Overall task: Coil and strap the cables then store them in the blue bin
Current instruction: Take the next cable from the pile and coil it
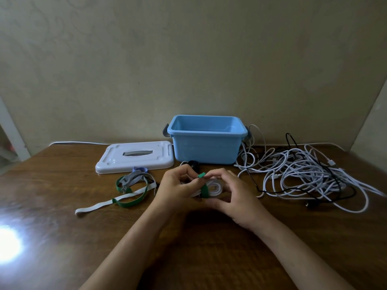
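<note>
My left hand (pixel 177 188) grips the white coil (pixel 211 188); my right hand (pixel 232 192) pinches the green strap (pixel 202 181) tail, standing upright above the coil, just in front of the blue bin (pixel 206 141).

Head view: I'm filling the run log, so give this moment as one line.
step: strapping | left hand: holds white cable coil | right hand: pinches green strap | blue bin: open | cable pile: loose

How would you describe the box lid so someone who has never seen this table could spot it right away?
Start at the blue bin at the back of the wooden table. The lid lies flat just left of it, beyond the loose straps. It is the only wide white plastic slab there, with a grey handle recess in its middle.
</note>
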### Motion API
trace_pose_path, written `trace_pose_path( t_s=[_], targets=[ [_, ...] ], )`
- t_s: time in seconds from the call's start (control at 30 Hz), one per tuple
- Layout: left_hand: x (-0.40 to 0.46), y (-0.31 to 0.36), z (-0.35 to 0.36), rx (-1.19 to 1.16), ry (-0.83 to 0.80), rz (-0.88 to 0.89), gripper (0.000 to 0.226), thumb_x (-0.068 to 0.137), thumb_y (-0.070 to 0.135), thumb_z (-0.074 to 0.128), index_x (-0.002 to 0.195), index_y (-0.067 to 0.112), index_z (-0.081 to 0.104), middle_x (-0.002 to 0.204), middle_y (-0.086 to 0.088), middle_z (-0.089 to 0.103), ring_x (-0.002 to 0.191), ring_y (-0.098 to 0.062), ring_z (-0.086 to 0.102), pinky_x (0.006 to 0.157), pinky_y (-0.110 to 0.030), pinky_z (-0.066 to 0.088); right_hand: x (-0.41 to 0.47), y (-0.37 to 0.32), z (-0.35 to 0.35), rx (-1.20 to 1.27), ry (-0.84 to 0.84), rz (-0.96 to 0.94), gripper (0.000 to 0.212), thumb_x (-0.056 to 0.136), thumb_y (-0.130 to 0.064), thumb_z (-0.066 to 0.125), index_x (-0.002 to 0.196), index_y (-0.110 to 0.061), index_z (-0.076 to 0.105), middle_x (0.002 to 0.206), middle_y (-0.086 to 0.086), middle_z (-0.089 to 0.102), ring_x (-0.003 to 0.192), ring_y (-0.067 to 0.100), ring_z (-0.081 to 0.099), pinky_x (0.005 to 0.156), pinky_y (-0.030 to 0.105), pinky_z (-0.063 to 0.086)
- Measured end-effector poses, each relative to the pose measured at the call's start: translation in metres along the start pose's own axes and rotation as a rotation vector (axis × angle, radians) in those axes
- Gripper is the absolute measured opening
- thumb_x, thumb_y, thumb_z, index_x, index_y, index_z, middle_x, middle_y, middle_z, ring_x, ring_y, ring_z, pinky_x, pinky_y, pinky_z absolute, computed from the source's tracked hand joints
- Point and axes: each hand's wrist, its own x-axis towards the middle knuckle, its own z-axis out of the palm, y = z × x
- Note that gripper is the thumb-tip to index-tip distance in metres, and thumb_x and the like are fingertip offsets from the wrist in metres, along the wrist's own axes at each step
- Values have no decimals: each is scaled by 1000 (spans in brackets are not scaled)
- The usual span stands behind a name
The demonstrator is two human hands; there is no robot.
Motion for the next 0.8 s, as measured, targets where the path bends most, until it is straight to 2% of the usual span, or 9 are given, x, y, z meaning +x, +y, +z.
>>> trace_pose_path(
  t_s=[0.1, 0.2, 0.3, 0.37, 0.47, 0.6, 0.73, 0.8],
  targets=[
    [-1, 1, 2, -57, -27, -35, 13, 88, 14, 73, 89, 4, 64, 97, -10, 75, 92, -25, 75, 74, -45, 63, 1, 0, -1, -81, 112, -80, 42, 80, -28, 85, 111, -42, 60, 116, -20, 63, 111, -2, 61, 94, 24, 53],
    [0, 3, 2, -56, -36, -42, 11, 89, 15, 72, 88, 6, 67, 93, -7, 76, 89, -22, 75, 75, -39, 62, -1, 0, -2, -125, 146, -102, 35, 80, -32, 84, 109, -34, 65, 109, -19, 67, 105, -3, 63, 87, 17, 53],
    [-1, 4, 6, 144, 1, 44, 9, 89, 19, 73, 82, 14, 69, 83, 2, 74, 81, -11, 72, 70, -24, 59, -2, 1, -2, -120, 143, -48, 34, 78, -35, 85, 107, -36, 66, 104, -20, 68, 98, -3, 65, 81, 20, 57],
    [-1, 4, 8, 222, 16, 100, 13, 89, 19, 73, 78, 20, 68, 79, 6, 73, 78, -7, 71, 67, -20, 58, -2, 3, -3, -106, 133, -2, 34, 77, -37, 86, 105, -38, 66, 102, -19, 69, 93, -3, 67, 77, 21, 59],
    [-1, 3, 7, 285, 30, 159, 10, 90, 22, 72, 80, 22, 70, 82, 7, 71, 78, -5, 69, 67, -20, 58, -2, 5, -4, -77, 151, 25, 30, 78, -40, 84, 103, -37, 68, 100, -16, 70, 94, 0, 67, 75, 22, 59],
    [-3, 1, 10, 371, -14, 189, 7, 92, 26, 70, 85, 26, 69, 85, 9, 70, 80, -2, 67, 69, -20, 58, 1, 8, -5, 8, 191, 68, 6, 90, -30, 74, 96, -28, 73, 93, -9, 72, 92, 9, 69, 73, 28, 61],
    [-1, -3, 14, 421, -5, 180, 7, 93, 27, 69, 86, 26, 66, 84, 7, 69, 78, -3, 66, 68, -22, 59, 1, 7, -4, 104, 143, 137, 3, 91, -24, 74, 94, -23, 74, 94, -2, 72, 83, 11, 72, 63, 26, 60],
    [-1, -4, 13, 402, -16, 185, 7, 93, 26, 69, 86, 27, 66, 85, 8, 69, 79, 0, 66, 68, -19, 57, 1, 6, -4, 163, 143, 174, 4, 91, -22, 74, 94, -21, 74, 97, 3, 71, 83, 17, 73, 63, 30, 62]
  ],
)
